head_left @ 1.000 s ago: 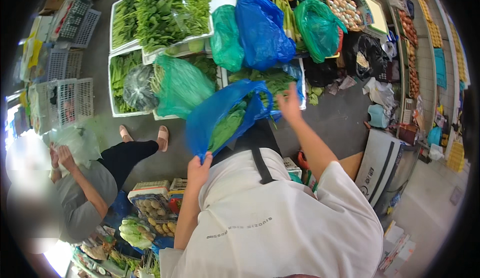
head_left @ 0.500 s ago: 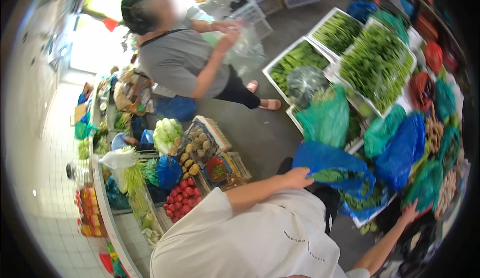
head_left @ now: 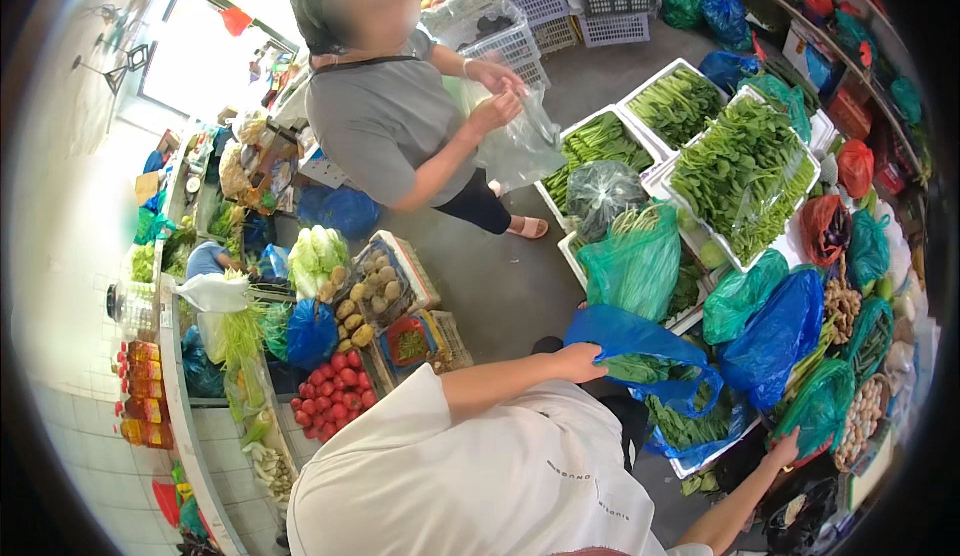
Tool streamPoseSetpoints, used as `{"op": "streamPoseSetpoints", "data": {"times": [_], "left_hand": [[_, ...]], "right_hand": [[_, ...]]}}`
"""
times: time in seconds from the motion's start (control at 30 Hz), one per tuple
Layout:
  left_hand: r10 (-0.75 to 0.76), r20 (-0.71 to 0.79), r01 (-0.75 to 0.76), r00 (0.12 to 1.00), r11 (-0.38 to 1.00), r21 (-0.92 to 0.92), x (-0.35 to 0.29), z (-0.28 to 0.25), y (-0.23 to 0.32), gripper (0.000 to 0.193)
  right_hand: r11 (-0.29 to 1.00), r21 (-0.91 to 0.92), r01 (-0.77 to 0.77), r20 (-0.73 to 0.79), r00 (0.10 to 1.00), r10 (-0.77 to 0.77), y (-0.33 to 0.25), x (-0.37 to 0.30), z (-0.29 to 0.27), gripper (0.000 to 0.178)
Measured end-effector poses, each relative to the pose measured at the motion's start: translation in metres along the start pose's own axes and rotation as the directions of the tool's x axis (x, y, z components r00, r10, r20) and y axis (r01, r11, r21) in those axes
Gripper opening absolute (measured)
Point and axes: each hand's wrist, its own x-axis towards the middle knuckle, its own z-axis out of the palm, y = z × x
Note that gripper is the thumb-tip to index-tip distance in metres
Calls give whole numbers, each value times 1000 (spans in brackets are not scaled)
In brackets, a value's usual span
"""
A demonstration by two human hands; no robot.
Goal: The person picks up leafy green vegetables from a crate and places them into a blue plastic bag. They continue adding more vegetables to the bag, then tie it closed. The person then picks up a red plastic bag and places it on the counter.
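My left hand (head_left: pixel 580 363) is closed on the rim of a blue plastic bag (head_left: pixel 625 334), whose mouth gapes over dark leafy greens. More leafy greens (head_left: pixel 690 423) lie in blue plastic just below it. My right hand (head_left: pixel 784 448) reaches to the lower end of a green plastic bag (head_left: pixel 822 401). Its fingers look stretched out against the bag, partly hidden. A larger green bag (head_left: pixel 630 261) with pale stalks showing stands beyond the blue one, and a full blue bag (head_left: pixel 775 331) rests between my two hands.
White foam boxes of greens (head_left: pixel 745 171) stand at the far right. Ginger (head_left: pixel 842 301) and a basket of pale round produce (head_left: pixel 865 416) lie at right. Across the aisle, another person (head_left: pixel 375 126) handles a clear bag (head_left: pixel 525 141). Red radishes (head_left: pixel 335 396) and potatoes (head_left: pixel 352 324) are at left.
The view has shifted slightly, so most things appear further left. My left hand keeps its grip on the blue bag. My right hand is now against the green bag's lower end.
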Motion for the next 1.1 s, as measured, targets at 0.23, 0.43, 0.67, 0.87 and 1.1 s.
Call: {"op": "streamPoseSetpoints", "data": {"times": [0.23, 0.43, 0.67, 0.87, 1.1], "left_hand": [[-30, 9, 29, 1000, 996, 88, -2, -6, 6, 52], [18, -135, 6, 991, 985, 173, -6, -9, 29, 44], [-87, -155, 96, 984, 994, 51, -9, 26, 44, 35], [118, -42, -106, 992, 970, 217, 26, 39, 71, 39], [159, 115, -187, 981, 936, 298, 85, 42, 99, 48]], "right_hand": [[950, -7, 311, 310, 904, -294, 113, -91, 48, 72], [772, -397, 496, 624, 763, -168, 220, -142, 34, 63], [590, -623, 514, 614, 788, -39, 277, -160, -37, 59], [881, -449, 151, 224, 973, -53, 315, -150, -131, 54], [972, 158, -171, -213, 956, 203, 374, -246, -174, 32]]}}
